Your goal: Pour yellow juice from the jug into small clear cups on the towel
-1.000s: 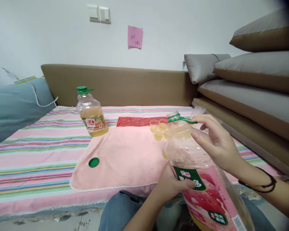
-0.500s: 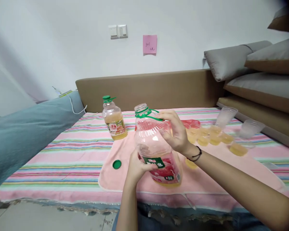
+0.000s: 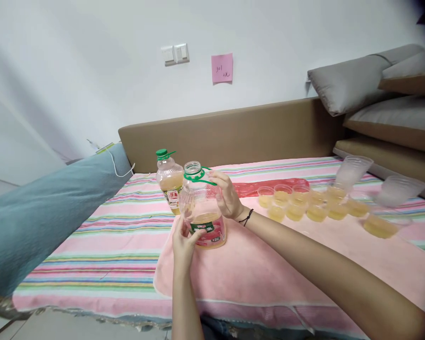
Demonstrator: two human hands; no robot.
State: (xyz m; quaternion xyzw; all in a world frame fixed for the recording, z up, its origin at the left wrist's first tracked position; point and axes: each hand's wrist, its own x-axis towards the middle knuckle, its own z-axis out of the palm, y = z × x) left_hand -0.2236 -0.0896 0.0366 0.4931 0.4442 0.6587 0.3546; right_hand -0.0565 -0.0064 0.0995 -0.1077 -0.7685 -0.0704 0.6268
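A large clear plastic juice bottle (image 3: 200, 204) with a pink and green label stands uncapped before me, partly filled with yellow liquid. My left hand (image 3: 184, 245) grips its lower left side, thumb across the label. At the upper right, my right hand (image 3: 229, 196) is on the bottle, fingers at the green carry handle (image 3: 207, 182) around the neck. Behind it to the left, a second juice bottle (image 3: 170, 182) has its green cap on. The loose green cap is hidden from sight now.
Several clear cups (image 3: 317, 212) of yellow liquid stand in rows on the pink cloth (image 3: 255, 274) at right. Two cup stacks, one here (image 3: 354, 170), lean behind them. A red plastic bag (image 3: 248, 190) lies at the back. Grey cushions (image 3: 361, 80) are piled at far right.
Both hands have moved the open bottle left and farther back, close to the capped bottle. The cap on the cloth has gone out of sight. My view has shifted slightly.
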